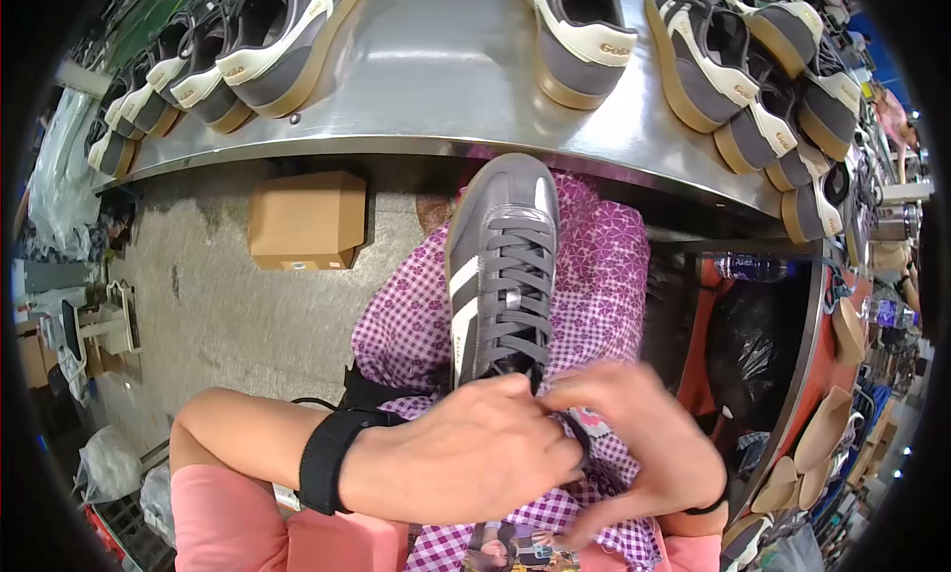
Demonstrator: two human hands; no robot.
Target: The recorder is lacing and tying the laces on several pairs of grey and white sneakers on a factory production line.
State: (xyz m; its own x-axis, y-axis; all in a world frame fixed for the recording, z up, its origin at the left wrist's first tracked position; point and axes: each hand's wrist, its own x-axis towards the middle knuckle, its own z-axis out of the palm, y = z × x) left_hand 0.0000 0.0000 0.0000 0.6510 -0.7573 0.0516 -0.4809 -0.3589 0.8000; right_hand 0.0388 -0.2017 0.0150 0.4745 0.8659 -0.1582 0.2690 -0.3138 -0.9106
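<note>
A grey sneaker (503, 265) with white side stripes, grey laces and a gum sole lies over my lap, toe pointing away from me. My left hand (475, 438) is closed over the shoe's opening, just behind the top of the laces. Its curled fingers hide whatever they grip. Close against it on the right is my right hand (644, 443), smeared by motion, its fingertips by the left hand's knuckles. A dark edge or loop shows between the two hands, too covered to identify. The shoe's heel is hidden.
Ahead is a metal table (426, 87) with similar sneakers (287, 47) in a row at left, a single sneaker (584, 47) near the middle and a pile (753, 77) at right. A cardboard box (307, 220) is on the floor. A black bag (758, 344) sits under the right side.
</note>
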